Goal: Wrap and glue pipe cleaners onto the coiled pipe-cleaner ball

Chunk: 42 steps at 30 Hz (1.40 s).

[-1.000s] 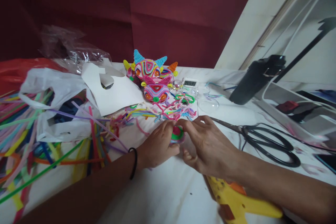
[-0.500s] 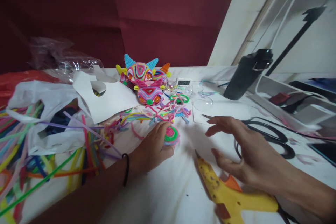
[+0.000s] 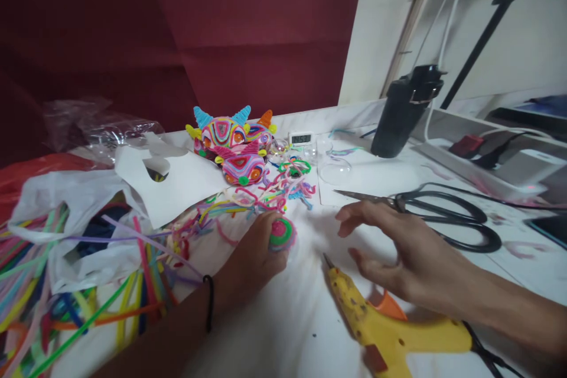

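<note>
My left hand [image 3: 252,254] grips a small round piece [image 3: 282,234] coiled from pipe cleaners, pink in the centre with a green ring and a pale outer edge. Its underside is hidden by my fingers. To the right, my right hand [image 3: 390,248] hovers with thumb and fingers apart and holds nothing. Below that hand a yellow hot glue gun [image 3: 367,313] with an orange trigger lies on the table, its nozzle pointing toward the round piece. Black-handled scissors [image 3: 447,212] lie just beyond my right hand, blades pointing left.
Colourful horned animal heads [image 3: 241,156] stand at the back near a small digital clock [image 3: 300,139]. Loose pipe cleaners [image 3: 88,301] and a white plastic bag [image 3: 75,195] crowd the left, beside cut white paper [image 3: 186,180]. A black bottle [image 3: 401,115] stands back right, near a white tray [image 3: 478,177].
The view has shifted slightly, so the background sits further left. My left hand still grips the round piece, and my right hand stays spread above the glue gun.
</note>
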Each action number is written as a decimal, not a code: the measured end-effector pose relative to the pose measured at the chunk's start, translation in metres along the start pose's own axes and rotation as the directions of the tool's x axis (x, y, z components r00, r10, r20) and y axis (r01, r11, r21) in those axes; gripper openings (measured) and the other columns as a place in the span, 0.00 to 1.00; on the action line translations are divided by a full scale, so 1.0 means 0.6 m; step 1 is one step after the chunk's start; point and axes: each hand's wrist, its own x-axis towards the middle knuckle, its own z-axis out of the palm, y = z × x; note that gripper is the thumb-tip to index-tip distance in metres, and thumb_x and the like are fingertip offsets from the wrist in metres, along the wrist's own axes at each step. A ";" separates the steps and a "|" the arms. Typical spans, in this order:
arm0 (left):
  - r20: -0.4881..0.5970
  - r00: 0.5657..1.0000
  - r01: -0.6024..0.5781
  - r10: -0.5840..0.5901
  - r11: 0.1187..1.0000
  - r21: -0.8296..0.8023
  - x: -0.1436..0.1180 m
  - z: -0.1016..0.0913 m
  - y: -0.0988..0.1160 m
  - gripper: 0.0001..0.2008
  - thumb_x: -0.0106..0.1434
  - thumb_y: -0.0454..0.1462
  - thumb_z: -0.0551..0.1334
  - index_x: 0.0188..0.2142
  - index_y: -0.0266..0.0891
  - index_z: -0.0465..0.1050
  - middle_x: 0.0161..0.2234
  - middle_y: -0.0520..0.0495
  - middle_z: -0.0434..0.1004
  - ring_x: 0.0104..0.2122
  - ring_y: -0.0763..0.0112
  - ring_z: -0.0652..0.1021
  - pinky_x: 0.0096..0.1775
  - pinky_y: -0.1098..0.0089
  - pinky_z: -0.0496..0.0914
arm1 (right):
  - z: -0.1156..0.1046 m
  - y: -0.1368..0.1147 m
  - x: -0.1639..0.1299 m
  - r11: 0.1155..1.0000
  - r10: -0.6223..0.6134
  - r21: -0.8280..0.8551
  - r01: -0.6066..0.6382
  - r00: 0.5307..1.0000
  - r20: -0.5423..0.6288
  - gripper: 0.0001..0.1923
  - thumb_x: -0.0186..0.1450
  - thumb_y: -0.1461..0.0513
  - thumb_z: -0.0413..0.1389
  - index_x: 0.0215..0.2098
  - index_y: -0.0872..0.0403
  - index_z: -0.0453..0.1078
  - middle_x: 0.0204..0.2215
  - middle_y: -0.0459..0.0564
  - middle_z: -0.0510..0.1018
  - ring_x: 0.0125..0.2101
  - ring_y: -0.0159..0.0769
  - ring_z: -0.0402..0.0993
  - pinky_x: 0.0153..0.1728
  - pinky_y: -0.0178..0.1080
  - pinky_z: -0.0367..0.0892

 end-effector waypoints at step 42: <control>-0.412 0.911 -0.132 0.030 0.966 -0.220 0.082 -0.076 0.101 0.30 0.59 0.39 0.57 0.61 0.40 0.55 0.63 0.42 0.59 0.63 0.59 0.59 0.62 0.58 0.56 | -0.004 -0.082 0.130 0.133 0.074 0.973 -0.191 0.980 0.182 0.20 0.47 0.56 0.68 0.34 0.55 0.71 0.25 0.46 0.80 0.29 0.35 0.75 0.34 0.37 0.64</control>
